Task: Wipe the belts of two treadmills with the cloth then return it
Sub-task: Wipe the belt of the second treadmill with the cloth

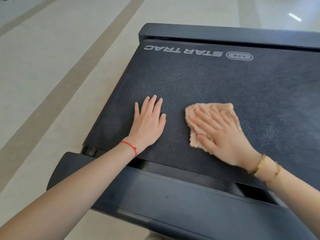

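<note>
Both forearms are reaching over the treadmill's near side rail [173,193]. Left hand [149,125] is lying flat and empty on the belt [199,80]; beside it, right hand [223,137] is pressing spread fingers onto the beige cloth [230,111] on the belt. Beyond, "STAR TRAC" lettering [183,51] is showing.

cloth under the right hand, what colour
The cloth is a light peach-tan, seen in the head view.

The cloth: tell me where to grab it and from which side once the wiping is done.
Take the cloth at its far edge, the part showing beyond the right hand, coming from above. It lies flat on the belt, pinned under that palm, so the fingers would probably best curl and bunch the fabric up; the left hand rests flat beside it, apart.
</note>
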Tool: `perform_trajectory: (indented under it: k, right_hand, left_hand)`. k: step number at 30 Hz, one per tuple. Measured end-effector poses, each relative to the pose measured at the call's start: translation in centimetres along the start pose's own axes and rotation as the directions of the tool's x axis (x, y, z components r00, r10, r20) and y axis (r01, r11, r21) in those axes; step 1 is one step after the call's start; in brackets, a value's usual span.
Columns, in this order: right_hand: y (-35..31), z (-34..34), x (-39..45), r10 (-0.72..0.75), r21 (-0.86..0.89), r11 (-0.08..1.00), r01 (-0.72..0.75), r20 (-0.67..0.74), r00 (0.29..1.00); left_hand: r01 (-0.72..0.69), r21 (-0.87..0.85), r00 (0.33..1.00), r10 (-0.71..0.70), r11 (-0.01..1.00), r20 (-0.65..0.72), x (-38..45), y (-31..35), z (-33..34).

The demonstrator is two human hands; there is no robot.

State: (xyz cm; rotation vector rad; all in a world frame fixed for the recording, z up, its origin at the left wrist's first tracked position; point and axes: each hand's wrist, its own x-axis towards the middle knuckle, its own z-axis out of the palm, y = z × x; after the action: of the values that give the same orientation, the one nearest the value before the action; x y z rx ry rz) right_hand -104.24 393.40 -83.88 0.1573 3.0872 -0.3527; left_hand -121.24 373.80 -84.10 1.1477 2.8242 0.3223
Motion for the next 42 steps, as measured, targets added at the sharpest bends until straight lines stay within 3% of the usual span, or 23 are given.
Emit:
perform_trajectory:
  k: [5,7,12,15,19,25,27,31,34,38,42]
  right_hand:
    - [4.7,-1.5,3.2,0.322,0.004,0.947,-0.322,-0.028,0.946]
    - [3.6,-1.2,3.1,0.304,-0.012,0.952,-0.304,-0.015,0.952]
    - [-1.7,0.3,-2.3,0.0,-0.04,0.999,0.001,0.04,0.999]
    - [-1.1,0.4,-3.7,-0.072,-0.02,0.997,0.073,0.046,0.996]
    - [2.3,-0.4,-1.6,0.012,-0.032,0.999,-0.014,-0.038,0.999]
    - [8.2,-1.8,6.0,0.411,0.038,0.912,-0.409,-0.08,0.908]
    - [6.9,-1.5,6.7,0.398,0.032,0.917,-0.397,-0.074,0.914]
    - [2.4,-0.4,2.7,0.125,-0.002,0.992,-0.125,-0.025,0.992]
    - [1.0,-0.1,-1.2,-0.002,-0.02,1.0,0.002,0.018,1.0]
    - [3.7,-0.9,-2.4,0.055,0.01,0.998,-0.055,-0.02,0.998]
    - [9.2,-2.1,0.5,0.272,0.016,0.962,-0.272,-0.048,0.961]
  left_hand:
    - [-0.028,0.02,1.0,0.027,0.999,0.015,2.1,3.0,1.1]
    - [-0.002,0.027,1.0,0.002,1.0,-0.002,2.4,3.5,1.5]
    - [0.012,0.009,0.997,-0.012,1.0,-0.07,2.2,3.7,2.1]
    - [0.003,-0.002,0.997,-0.003,1.0,-0.082,2.2,3.6,2.1]
    - [0.015,0.012,0.996,-0.014,1.0,-0.091,2.1,3.7,2.3]
    - [0.023,0.036,0.995,-0.019,0.999,-0.093,2.2,4.1,2.3]
    - [0.024,0.034,0.996,-0.021,0.999,-0.092,2.2,4.1,2.2]
    - [0.019,0.034,0.996,-0.015,0.999,-0.089,2.3,3.9,2.2]
    - [0.006,0.029,0.997,-0.004,1.0,-0.074,2.8,3.7,2.1]
    - [-0.004,0.021,0.999,0.005,1.0,-0.039,4.4,3.8,1.8]
    - [-0.026,0.017,1.0,0.026,1.0,-0.014,6.7,4.4,1.7]
